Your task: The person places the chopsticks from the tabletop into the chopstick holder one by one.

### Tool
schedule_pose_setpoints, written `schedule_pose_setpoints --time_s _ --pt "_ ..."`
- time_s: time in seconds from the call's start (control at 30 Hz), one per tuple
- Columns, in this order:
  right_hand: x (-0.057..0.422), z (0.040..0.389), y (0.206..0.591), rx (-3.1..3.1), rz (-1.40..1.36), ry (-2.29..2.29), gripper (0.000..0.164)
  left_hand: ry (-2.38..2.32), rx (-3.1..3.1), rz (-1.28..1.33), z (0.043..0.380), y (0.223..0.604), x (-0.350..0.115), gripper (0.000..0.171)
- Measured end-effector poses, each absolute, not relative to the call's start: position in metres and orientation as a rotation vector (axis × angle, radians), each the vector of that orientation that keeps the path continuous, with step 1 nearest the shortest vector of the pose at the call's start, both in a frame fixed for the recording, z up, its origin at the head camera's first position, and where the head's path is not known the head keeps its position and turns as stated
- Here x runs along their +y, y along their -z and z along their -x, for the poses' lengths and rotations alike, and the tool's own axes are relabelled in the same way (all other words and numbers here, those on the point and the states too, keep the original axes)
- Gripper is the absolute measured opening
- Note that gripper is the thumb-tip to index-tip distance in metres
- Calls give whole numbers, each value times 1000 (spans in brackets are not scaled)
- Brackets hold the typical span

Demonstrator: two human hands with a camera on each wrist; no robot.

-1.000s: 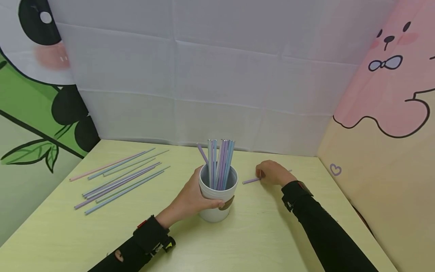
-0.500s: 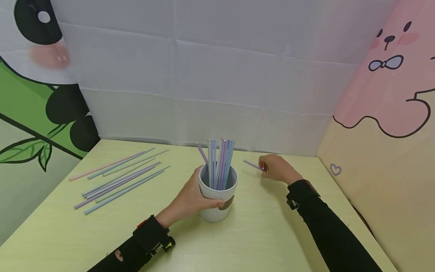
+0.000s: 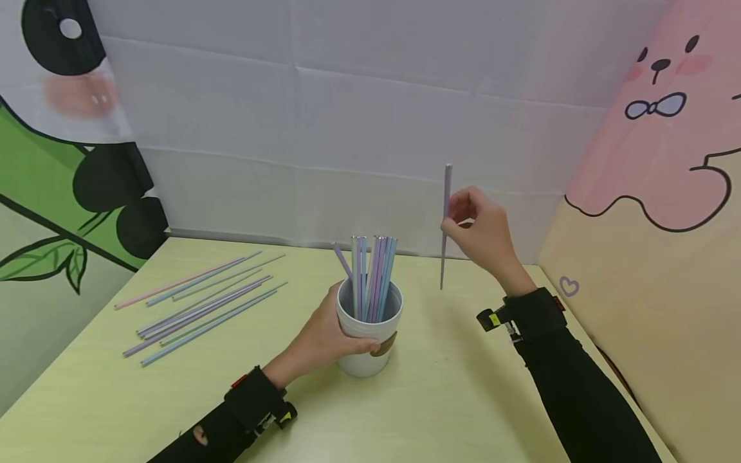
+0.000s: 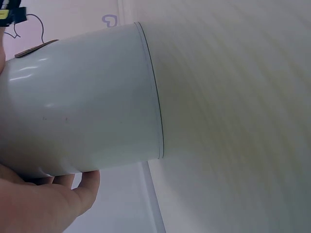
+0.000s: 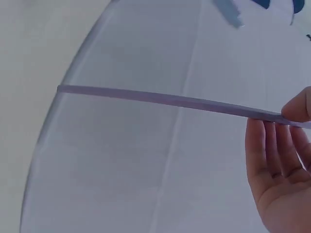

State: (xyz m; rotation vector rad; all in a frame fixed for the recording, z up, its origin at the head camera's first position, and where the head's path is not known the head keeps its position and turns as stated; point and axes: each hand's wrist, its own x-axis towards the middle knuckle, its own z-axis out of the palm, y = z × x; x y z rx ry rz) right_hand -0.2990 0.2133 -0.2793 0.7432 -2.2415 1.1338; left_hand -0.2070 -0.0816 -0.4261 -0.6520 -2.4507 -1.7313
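My left hand (image 3: 327, 331) grips a white cup (image 3: 363, 363) from its left side, thumb across the front and fingers behind. In the left wrist view the cup (image 4: 82, 107) stands on the table with fingers curled along its wall. Several pastel straws (image 3: 376, 276) stand in the cup, one purple straw leaning left. My right hand (image 3: 480, 228) pinches a purple straw (image 3: 448, 186) between thumb and fingertips, nearly upright above the table, right of the cup. In the right wrist view that straw (image 5: 170, 100) extends far past the fingertips.
Several pink, blue, green and purple straws (image 3: 202, 312) lie slanted on the pale yellow table (image 3: 370, 424) to the left. A white cloth (image 3: 370, 128) hangs along the table's back edge. A wall with a pink cartoon (image 3: 654, 154) borders the right side.
My right hand has picked the purple straw up off the table, raised it and turned it from lying flat to nearly upright. The left hand and the cup have stayed in place.
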Motion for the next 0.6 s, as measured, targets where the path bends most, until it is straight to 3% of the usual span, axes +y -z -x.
schedule_pose_setpoints --time_s 0.27,0.6 --pt "189 260 244 -2017 -799 -1439 20 1729 -2452 636 206 425 -81 121" --pt "166 237 241 -1969 -968 -1578 20 1707 -2464 627 206 425 -81 122"
